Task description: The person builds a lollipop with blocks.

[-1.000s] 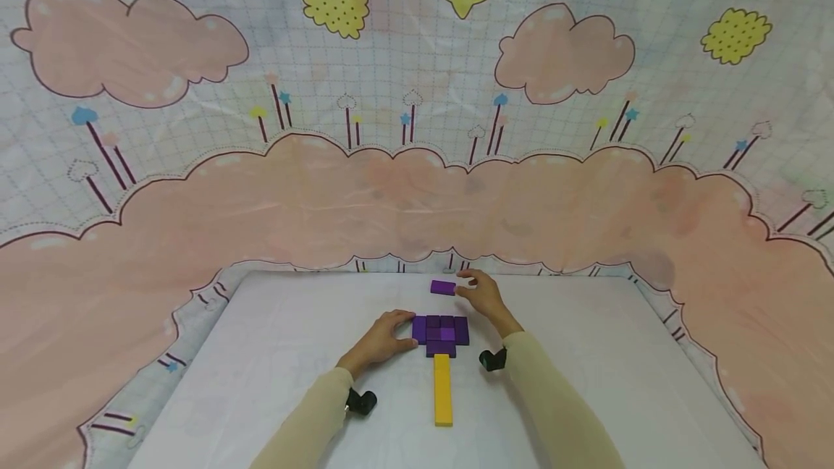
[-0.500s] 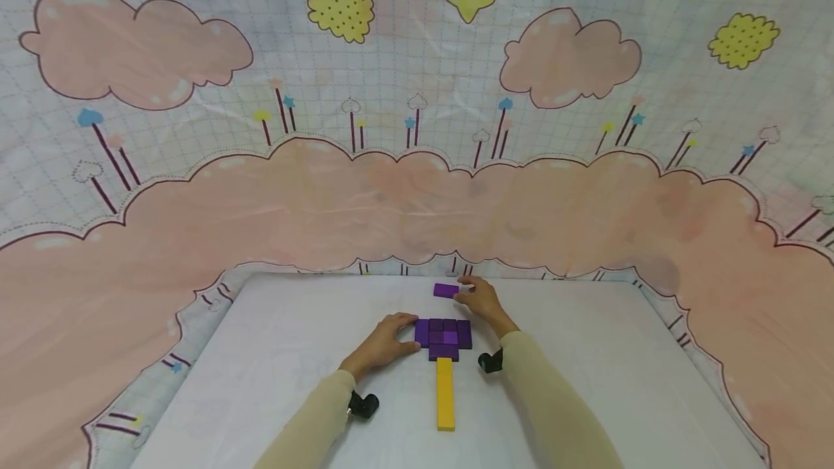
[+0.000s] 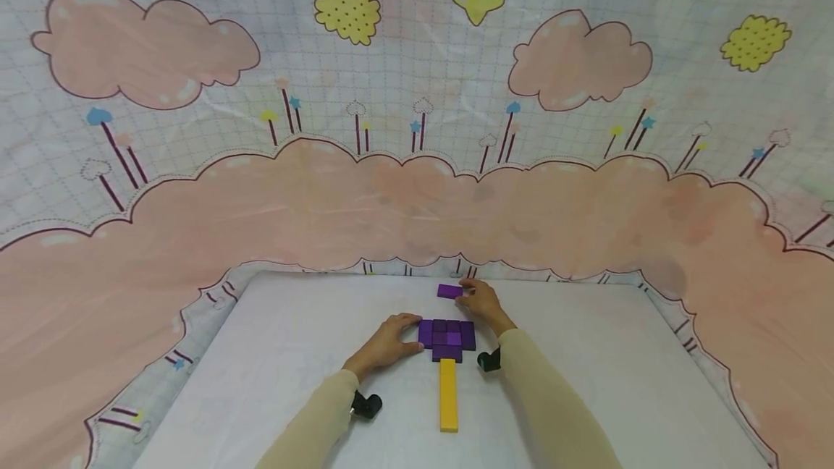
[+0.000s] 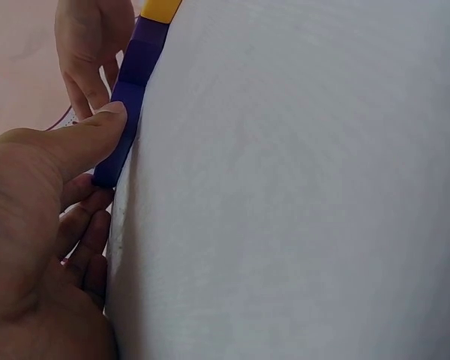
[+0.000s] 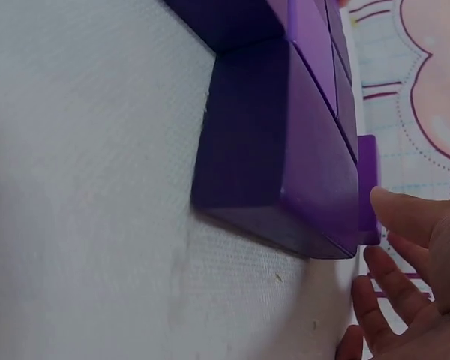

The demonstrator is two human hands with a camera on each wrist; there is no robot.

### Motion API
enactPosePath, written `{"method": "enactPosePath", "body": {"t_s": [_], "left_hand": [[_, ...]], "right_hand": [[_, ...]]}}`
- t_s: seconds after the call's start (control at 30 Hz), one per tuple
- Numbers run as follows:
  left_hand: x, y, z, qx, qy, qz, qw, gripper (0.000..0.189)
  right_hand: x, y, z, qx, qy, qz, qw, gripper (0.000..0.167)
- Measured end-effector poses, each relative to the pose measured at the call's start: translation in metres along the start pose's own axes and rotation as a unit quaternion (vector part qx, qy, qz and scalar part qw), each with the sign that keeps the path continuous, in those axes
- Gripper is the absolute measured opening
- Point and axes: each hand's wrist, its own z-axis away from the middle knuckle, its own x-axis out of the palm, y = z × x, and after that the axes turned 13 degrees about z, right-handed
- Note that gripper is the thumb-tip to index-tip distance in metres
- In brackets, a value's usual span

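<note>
A cluster of purple blocks (image 3: 447, 352) lies flat on the white table. My left hand (image 3: 384, 341) grips the cluster's leftmost upright block (image 3: 426, 334), thumb at its near end and index finger at its far end. In the left wrist view, the thumb of this left hand (image 4: 22, 202) lies against that dark block (image 4: 126, 120). Beyond the cluster lies a loose purple block (image 3: 448, 291). My right hand (image 3: 483, 302) pinches its right end between thumb and index finger. In the right wrist view, the right thumb meets the loose block (image 5: 368, 187), partly hidden behind the cluster.
A long yellow bar (image 3: 448, 396) extends from the cluster's near side towards me. The white table (image 3: 313, 317) ends at the back against a patterned cloth (image 3: 391, 201). Dark wrist cameras sit at both sleeves.
My right thumb and index finger have come in around the right end of the loose block. The left hand, cluster and yellow bar keep their places; the head view has shifted slightly.
</note>
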Motion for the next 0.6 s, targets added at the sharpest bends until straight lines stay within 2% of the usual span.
{"method": "enactPosePath", "body": {"t_s": [0.2, 0.43, 0.6], "left_hand": [[-0.0006, 0.002, 0.0013, -0.001, -0.002, 0.004, 1.0, 0.06], [0.0, 0.002, 0.0018, -0.001, 0.0, 0.007, 1.0, 0.059], [-0.0003, 0.0027, 0.0027, 0.004, 0.001, 0.005, 1.0, 0.059]], "right_hand": [[0.0017, 0.0002, 0.0002, 0.014, -0.003, 0.015, 0.9998, 0.037], [0.0043, 0.0004, 0.0013, 0.015, 0.019, 0.036, 0.9991, 0.034], [0.0054, 0.0006, 0.0025, 0.013, 0.032, 0.029, 0.999, 0.032]]}}
